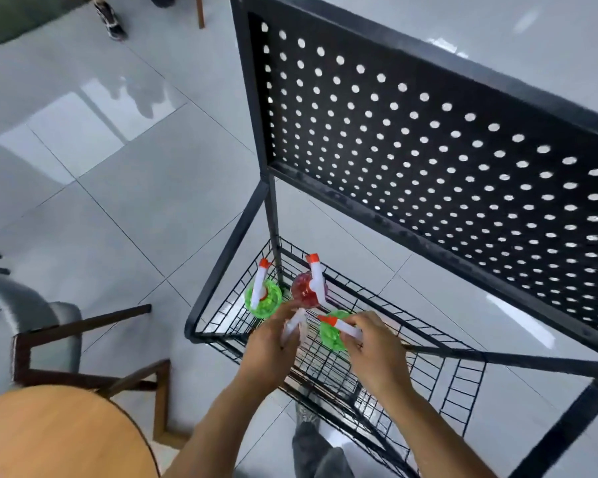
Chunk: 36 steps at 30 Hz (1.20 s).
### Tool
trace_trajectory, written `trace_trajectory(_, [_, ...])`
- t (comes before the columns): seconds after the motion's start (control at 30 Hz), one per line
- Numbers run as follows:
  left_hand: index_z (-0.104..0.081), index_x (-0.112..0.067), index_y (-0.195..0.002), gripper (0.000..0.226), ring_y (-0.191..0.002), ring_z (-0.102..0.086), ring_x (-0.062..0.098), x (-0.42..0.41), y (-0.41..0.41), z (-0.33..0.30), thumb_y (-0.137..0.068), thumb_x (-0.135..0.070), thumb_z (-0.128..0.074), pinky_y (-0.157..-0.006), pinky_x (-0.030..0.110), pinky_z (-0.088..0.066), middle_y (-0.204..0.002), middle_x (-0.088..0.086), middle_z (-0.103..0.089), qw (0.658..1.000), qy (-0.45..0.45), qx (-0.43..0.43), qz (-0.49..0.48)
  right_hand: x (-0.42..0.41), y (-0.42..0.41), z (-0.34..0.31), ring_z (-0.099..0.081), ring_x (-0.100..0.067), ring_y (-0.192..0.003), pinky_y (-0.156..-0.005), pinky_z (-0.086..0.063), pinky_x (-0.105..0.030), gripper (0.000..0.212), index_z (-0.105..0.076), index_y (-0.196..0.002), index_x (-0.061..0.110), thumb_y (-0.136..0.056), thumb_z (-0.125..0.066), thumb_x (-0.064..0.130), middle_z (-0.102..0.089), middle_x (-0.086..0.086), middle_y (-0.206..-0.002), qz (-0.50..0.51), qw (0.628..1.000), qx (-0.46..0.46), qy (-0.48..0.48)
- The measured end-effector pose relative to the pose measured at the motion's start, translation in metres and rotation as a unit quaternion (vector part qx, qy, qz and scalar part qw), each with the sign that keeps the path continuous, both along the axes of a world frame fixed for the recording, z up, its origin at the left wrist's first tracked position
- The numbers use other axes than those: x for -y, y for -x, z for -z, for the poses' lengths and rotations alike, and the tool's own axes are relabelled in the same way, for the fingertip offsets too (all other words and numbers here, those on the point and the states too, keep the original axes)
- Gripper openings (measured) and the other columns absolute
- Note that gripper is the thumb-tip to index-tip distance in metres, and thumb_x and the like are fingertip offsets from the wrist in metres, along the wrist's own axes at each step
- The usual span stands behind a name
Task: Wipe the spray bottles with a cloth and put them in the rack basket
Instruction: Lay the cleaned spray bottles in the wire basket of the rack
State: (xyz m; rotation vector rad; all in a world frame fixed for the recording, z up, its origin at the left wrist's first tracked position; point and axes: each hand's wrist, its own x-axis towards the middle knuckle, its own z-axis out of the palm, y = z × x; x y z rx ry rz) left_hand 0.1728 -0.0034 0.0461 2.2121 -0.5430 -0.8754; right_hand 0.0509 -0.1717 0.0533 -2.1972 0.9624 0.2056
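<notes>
At lower centre of the frame we see a green spray bottle (331,334) held over the black wire rack basket (428,367), our right hand (370,350) curled round its white trigger head. Our left hand (273,343) grips another white spray head (292,326); its bottle is hidden, and we cannot tell whether a cloth is there. Just above, at the basket's far left corner, a second green bottle (266,298) and a red bottle (304,289) stand upright, close together. A black pegboard panel (428,139) fills the upper right. A wooden table (49,439) sits lower left, a chair (66,339) above it.
</notes>
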Motion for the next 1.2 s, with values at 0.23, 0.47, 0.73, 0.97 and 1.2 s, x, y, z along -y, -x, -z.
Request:
trace_trajectory(0.23, [-0.046,-0.042,-0.150,0.056,-0.109,-0.071,0.012,-0.010,0.001,-0.008,-0.100,-0.045,-0.070,-0.089,0.036,-0.062,-0.140,-0.005,-0.068,0.999,-0.022,0.040,-0.013,0.002,-0.001,-0.001,-0.051,-0.004,-0.100,-0.068,-0.039,-0.017,0.025,-0.068,-0.118,0.035,-0.093,-0.076,0.036,-0.056,0.025,-0.109,-0.023,0.999,0.008,0.046])
trace_trajectory(0.47, [-0.048,-0.039,-0.150,0.058,-0.136,-0.058,0.018,-0.033,0.002,-0.023,-0.098,-0.046,-0.072,-0.112,0.046,-0.052,-0.153,-0.007,-0.058,0.997,0.011,0.059,-0.040,-0.006,0.001,-0.020,-0.051,-0.013,-0.118,-0.092,-0.049,-0.035,0.042,-0.066,-0.126,0.027,-0.088,-0.081,0.033,-0.064,0.010,-0.128,-0.023,0.994,0.066,0.088])
trace_trajectory(0.73, [-0.053,-0.039,-0.148,0.054,-0.110,-0.060,-0.007,-0.148,0.018,-0.060,-0.098,-0.044,-0.074,-0.100,0.025,-0.052,-0.135,-0.021,-0.064,0.982,0.118,0.066,-0.131,-0.121,-0.018,-0.075,-0.059,0.006,-0.110,-0.083,-0.049,-0.014,0.033,-0.060,-0.115,0.052,-0.091,-0.078,0.036,-0.059,0.028,-0.124,-0.092,0.976,0.190,-0.061])
trace_trajectory(0.97, [-0.055,-0.039,-0.143,0.048,-0.118,-0.059,-0.004,-0.332,0.048,-0.076,-0.099,-0.037,-0.074,-0.093,0.021,-0.052,-0.132,-0.024,-0.063,0.947,0.164,0.082,-0.264,-0.289,-0.037,-0.086,-0.056,0.005,-0.120,-0.099,-0.043,-0.015,0.036,-0.066,-0.122,0.041,-0.091,-0.081,0.030,-0.060,0.028,-0.125,-0.232,0.948,0.208,-0.072])
trace_trajectory(1.2, [-0.052,-0.040,-0.144,0.050,-0.115,-0.058,-0.008,-0.521,0.102,-0.080,-0.100,-0.036,-0.074,-0.091,0.018,-0.050,-0.130,-0.028,-0.062,0.902,0.140,0.101,-0.396,-0.478,-0.046,-0.078,-0.062,-0.003,-0.111,-0.092,-0.055,-0.031,0.034,-0.067,-0.116,0.042,-0.090,-0.083,0.028,-0.062,0.024,-0.116,-0.360,0.903,0.199,-0.121])
